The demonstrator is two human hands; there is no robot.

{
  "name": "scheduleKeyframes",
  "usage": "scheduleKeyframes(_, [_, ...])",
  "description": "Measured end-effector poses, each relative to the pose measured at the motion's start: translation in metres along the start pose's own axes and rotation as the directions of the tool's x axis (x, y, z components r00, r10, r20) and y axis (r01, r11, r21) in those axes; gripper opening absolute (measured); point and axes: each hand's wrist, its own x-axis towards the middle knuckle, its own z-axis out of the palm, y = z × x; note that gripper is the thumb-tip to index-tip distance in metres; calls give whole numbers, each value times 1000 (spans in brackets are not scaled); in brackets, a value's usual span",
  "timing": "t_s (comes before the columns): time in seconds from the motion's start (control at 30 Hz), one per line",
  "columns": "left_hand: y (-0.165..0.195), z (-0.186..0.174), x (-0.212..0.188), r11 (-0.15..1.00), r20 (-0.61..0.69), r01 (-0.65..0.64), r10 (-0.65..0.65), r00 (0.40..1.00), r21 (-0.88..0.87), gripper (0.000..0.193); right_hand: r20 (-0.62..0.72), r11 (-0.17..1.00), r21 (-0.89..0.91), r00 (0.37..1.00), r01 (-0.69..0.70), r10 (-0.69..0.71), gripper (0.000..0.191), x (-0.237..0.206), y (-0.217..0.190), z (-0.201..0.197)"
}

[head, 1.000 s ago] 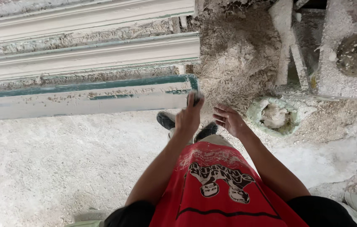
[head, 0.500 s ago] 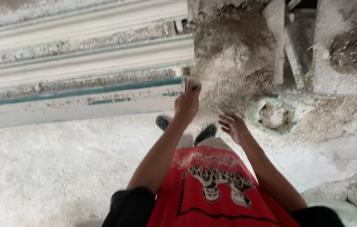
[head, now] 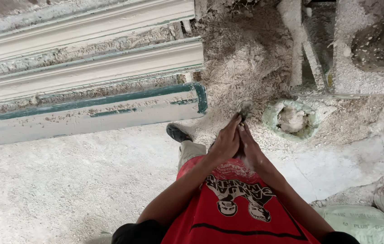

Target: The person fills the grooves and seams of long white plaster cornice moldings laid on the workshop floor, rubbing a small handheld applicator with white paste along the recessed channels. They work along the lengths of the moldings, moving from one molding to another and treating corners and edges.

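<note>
Together, the left hand [head: 225, 143] and right hand [head: 251, 148] press palm to palm, their grip clenched on a small dark object [head: 245, 108] at the fingertips. It sits above the dusty floor [head: 65, 190], near the pale bowl [head: 271, 118] and the long moulding's green-edged end [head: 199, 97].

Dusty white floor [head: 65, 190]. Long pale moulded casts [head: 83, 68] far left. Rubble heap [head: 246, 58] far centre, sacks [head: 373, 217] near right.

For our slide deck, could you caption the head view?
Both hands, left hand and right hand, hold a small tool above plaster debris.
</note>
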Motion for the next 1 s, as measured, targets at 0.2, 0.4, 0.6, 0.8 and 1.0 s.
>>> scheduleKeyframes(0.2, [-29, -92, 15, 970, 74, 242, -244, 967, 32, 44, -106, 861, -507, 994, -36, -21, 50, 7, 7, -14])
scheduleKeyframes(0.4, [-82, -211, 38, 511, -405, 451, -206, 891, 732, 42, 17, 465, -877, 976, 119, -217, 44, 33, 21, -17])
scheduleKeyframes(0.6, [-95, -224, 31, 565, -439, 564, -356, 825, 602, 52, 86, 401, -894, 956, 198, -282, 44, 78, 20, -15])
scheduleKeyframes(0.8, [-92, -224, 33, 556, -451, 618, -423, 786, 556, 48, 113, 312, -935, 976, 168, -189, 41, 84, -8, -19])
scheduleKeyframes(1.0, [-95, -228, 35, 549, -438, 611, -426, 792, 570, 48, 126, 312, -929, 963, 199, -239, 45, 108, -34, -8])
